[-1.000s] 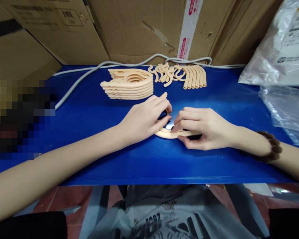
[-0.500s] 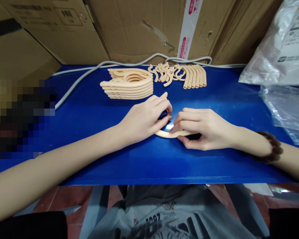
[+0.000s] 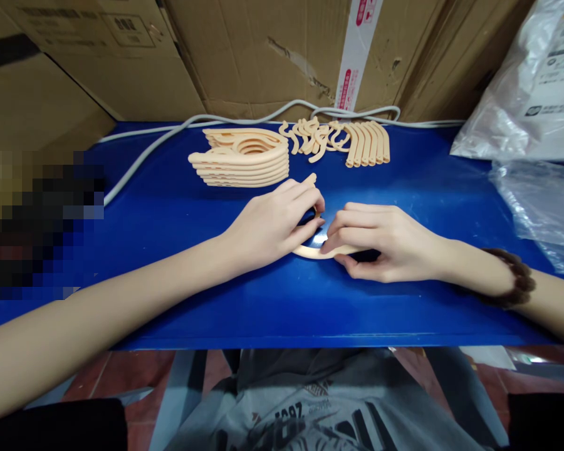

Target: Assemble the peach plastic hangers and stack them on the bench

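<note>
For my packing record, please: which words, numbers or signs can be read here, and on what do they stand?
Grey garment: "C9Z" as pictured, uncertain; other print unreadable.
White tape: red-and-white print, too small to read.
Left carton: dark print and framed sign, blurred.
Plastic bag: printed lines, too blurred.
Held beige piece: no text visible.

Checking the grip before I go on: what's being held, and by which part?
A curved beige piece. The right hand pinches it along its near side; the left hand covers its left part, so that exact hold is hidden.
</note>
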### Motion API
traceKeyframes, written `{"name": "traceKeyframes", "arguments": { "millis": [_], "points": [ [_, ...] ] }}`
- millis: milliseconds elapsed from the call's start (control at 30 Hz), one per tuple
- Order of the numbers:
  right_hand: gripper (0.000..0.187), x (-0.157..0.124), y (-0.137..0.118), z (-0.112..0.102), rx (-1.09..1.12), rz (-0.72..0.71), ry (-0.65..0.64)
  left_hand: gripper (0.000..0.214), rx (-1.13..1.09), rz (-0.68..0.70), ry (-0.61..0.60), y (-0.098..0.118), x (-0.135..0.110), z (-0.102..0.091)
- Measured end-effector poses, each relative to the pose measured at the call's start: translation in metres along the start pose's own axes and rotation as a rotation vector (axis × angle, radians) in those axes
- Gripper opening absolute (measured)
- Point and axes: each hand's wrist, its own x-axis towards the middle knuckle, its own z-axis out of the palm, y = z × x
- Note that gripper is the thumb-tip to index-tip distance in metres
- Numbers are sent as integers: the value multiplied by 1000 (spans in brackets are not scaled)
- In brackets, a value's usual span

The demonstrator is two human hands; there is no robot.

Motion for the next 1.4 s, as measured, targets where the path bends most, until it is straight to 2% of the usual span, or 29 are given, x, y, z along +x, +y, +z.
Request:
{"name": "traceKeyframes", "arguments": {
  "millis": [700,967,1100,1400],
  "points": [
    [15,-3,10,-2,-70,43,19,17,12,-6,-18,0,0,0],
    [24,-2,10,-2,-214,106,-6,16,-3,-40,-3,0,0,-1],
    [25,-2,9,-2,-218,150,3,17,-4,-42,2,-1,0,-2],
    [22,-2,8,-4,-260,139,18,16,-42,-47,-11,0,0,-2]
  ]
}}
